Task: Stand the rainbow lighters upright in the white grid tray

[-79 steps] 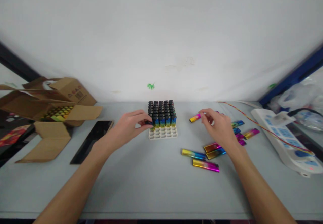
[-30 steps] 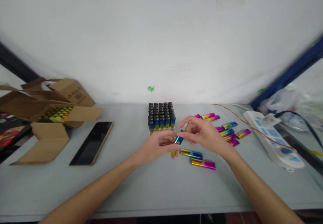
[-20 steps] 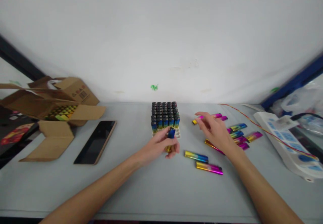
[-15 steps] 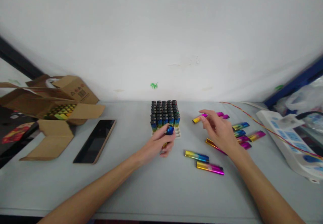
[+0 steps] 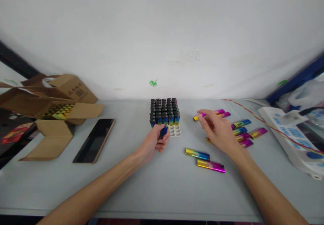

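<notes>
My left hand (image 5: 155, 139) is closed around a blue lighter (image 5: 163, 131), its dark top end sticking up past the thumb. The hand is at the near edge of a white tray (image 5: 176, 131) with small sockets. Several black-topped lighters (image 5: 164, 110) stand upright in rows in that tray; the hand covers its front left part. To the right, my right hand (image 5: 216, 127) reaches over a yellow-and-pink lighter (image 5: 196, 118) lying on the table. Thumb and forefinger are apart on either side of it, near or touching it.
Two lighters (image 5: 197, 154) lie in front, and several more (image 5: 241, 130) lie right of my right hand. A power strip (image 5: 291, 137) and a red-yellow wire (image 5: 248, 113) are at the right. A phone (image 5: 95, 140) and an open cardboard box (image 5: 54, 137) are at the left.
My left hand has moved slightly left and tilted the blue lighter, uncovering more of the tray's sockets. My right hand has edged a little left over the yellow-and-pink lighter, which has not shifted.
</notes>
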